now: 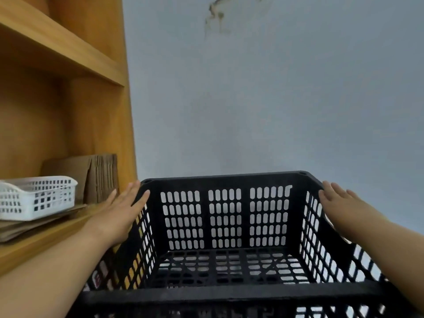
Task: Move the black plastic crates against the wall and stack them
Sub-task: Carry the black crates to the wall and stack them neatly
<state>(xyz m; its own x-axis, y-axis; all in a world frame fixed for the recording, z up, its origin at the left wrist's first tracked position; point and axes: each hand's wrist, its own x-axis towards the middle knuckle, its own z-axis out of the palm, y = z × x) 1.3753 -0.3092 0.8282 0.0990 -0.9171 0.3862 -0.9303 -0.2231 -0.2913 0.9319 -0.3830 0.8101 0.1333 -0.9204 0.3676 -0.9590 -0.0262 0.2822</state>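
A black plastic crate [226, 219] with slotted walls fills the lower middle of the view, its far wall close to the pale wall [275, 99]. It looks empty inside. My left hand [119, 210] lies with straight fingers along the outside of its left rim. My right hand [341, 203] lies flat with straight fingers on the outside of the right rim. At the bottom edge, more black lattice [229, 312] shows below the near rim; I cannot tell whether it is another crate.
A wooden shelf unit [68, 88] stands directly left of the crate. On its lower shelf sit a white slotted basket [36, 197] and flattened cardboard [98, 177]. The wall has a stain [216, 13] high up.
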